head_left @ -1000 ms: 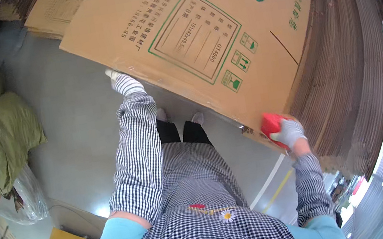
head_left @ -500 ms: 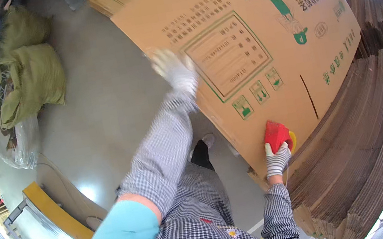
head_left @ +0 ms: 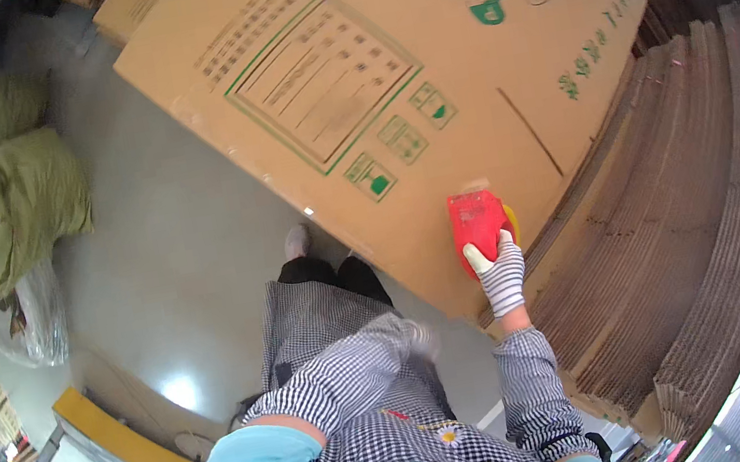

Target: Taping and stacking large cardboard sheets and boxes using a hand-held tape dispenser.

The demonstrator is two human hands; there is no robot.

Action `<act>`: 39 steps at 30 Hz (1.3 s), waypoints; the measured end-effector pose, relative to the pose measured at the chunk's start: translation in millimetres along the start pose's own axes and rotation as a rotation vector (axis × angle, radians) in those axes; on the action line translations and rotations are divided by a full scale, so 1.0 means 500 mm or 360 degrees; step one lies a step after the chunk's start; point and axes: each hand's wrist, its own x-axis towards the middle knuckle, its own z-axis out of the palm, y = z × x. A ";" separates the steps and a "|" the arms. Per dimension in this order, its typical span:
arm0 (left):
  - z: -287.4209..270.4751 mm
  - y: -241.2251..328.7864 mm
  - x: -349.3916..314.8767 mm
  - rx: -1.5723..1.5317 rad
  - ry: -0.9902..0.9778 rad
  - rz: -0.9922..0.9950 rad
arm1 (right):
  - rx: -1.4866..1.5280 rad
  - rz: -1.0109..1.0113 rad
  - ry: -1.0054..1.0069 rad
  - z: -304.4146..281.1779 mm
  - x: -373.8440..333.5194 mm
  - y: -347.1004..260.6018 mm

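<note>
My right hand (head_left: 502,279), in a striped knit glove, is wrapped round a red tape dispenser (head_left: 475,217) with a yellow part at its right side. The dispenser is over the near corner of a large flattened cardboard box (head_left: 490,128) with green and black print; whether it touches the board I cannot tell. My left hand (head_left: 423,341), also gloved, is close in front of my checked apron, apart from the box. It is smeared by motion, so its fingers cannot be made out.
Stacks of folded brown cardboard (head_left: 670,210) stand along the right. At the left are a full olive-green woven sack (head_left: 41,193) and a clear plastic bag (head_left: 40,320). A yellow-edged frame (head_left: 121,439) stands at the lower left, with a thin cable on the grey floor (head_left: 170,264).
My left hand has left the box's left edge and come back toward my body. My right hand still holds the tape dispenser near the box's near corner. The whole view has shifted.
</note>
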 end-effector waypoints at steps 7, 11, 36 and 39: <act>-0.449 0.041 0.002 -0.1551 0.0336 -0.0361 | 0.1218 0.0010 -0.0448 -0.200 0.001 -0.095; -0.691 0.296 0.019 -0.2600 0.0151 0.0291 | 0.0677 -0.0091 -0.0439 -0.233 0.044 -0.142; -1.272 -0.069 0.129 -0.1614 0.1996 -0.0150 | -0.0490 0.0646 -0.0909 -0.185 0.556 -0.224; -1.079 -0.025 0.223 -0.2679 0.1284 -0.0170 | -0.0196 0.0579 -0.0773 -0.214 0.513 -0.168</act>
